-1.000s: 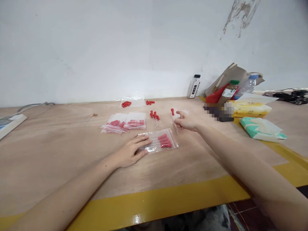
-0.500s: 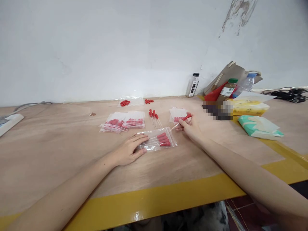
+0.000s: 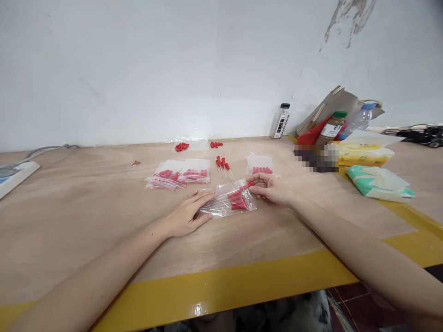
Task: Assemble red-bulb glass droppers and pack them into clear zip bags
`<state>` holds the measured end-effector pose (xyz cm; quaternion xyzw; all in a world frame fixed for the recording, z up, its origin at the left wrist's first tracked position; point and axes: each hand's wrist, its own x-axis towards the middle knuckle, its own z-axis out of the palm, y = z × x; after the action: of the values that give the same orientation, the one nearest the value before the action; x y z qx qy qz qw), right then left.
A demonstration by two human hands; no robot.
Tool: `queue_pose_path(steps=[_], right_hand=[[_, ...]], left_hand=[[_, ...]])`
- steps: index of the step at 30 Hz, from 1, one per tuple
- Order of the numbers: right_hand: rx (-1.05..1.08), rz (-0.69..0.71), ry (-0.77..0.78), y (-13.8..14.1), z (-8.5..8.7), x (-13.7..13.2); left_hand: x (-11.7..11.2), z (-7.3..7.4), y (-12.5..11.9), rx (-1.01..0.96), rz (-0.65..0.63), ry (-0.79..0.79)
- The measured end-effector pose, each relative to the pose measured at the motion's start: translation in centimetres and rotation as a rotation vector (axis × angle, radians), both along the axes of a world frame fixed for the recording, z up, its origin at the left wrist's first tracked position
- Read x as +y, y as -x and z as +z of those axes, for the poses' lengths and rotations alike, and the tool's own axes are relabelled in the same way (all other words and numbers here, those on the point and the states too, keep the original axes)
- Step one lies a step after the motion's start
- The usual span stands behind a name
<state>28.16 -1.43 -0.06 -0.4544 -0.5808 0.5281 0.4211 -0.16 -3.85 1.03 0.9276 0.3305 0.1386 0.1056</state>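
A clear zip bag [image 3: 226, 205] with several red-capped droppers lies on the wooden table [image 3: 86, 221] in front of me. My left hand [image 3: 188, 214] lies flat on the bag's left end, fingers stretched out. My right hand [image 3: 272, 189] pinches a red-capped dropper [image 3: 245, 186] at the bag's right, open end, its tip inside the bag. Three loose droppers [image 3: 223, 167] lie just beyond the bag. Another filled bag [image 3: 260, 166] rests behind my right hand.
Two filled bags [image 3: 180, 175] lie to the left, and red caps [image 3: 182, 147] sit near the wall. At the right stand bottles [image 3: 281, 121], a paper bag [image 3: 337, 103], yellow [image 3: 363, 154] and green tissue packs [image 3: 377, 183]. Yellow tape [image 3: 242, 286] marks the near edge.
My right hand picked one dropper up from beside the far bag, brought it down and left, and now pushes it into the open bag. My left hand stayed on the bag.
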Motion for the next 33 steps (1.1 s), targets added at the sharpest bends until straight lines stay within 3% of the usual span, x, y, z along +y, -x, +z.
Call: queue_pose_path(steps=[3, 8, 14, 19, 22, 26, 31, 33], right_hand=[[-0.021, 0.021, -0.061, 0.5, -0.3, 0.1], [-0.228, 0.009, -0.258, 1.4, -1.0, 0.9], [-0.090, 0.031, -0.116, 2.1, -0.8, 1.4], [-0.234, -0.114, -0.235, 2.1, -1.2, 1.0], [-0.260, -0.076, -0.289, 2.2, -1.2, 0.6], [-0.241, -0.005, -0.227, 2.2, -0.9, 0.6], [-0.229, -0.217, -0.181, 1.1, -1.0, 0.8], [-0.262, -0.214, -0.214, 0.4, -1.1, 0.7]], left_hand=[[-0.1, 0.1, 0.0, 0.013, 0.001, 0.005], [-0.1, 0.2, -0.1, 0.005, 0.006, -0.002], [-0.1, 0.2, -0.1, 0.003, -0.003, -0.006], [-0.1, 0.3, -0.1, -0.006, -0.038, -0.010], [-0.1, 0.3, -0.1, -0.004, -0.043, -0.005], [-0.1, 0.4, -0.1, 0.019, -0.038, 0.000], [-0.1, 0.4, -0.1, 0.038, -0.031, -0.021], [-0.1, 0.3, 0.0, 0.047, -0.024, -0.028]])
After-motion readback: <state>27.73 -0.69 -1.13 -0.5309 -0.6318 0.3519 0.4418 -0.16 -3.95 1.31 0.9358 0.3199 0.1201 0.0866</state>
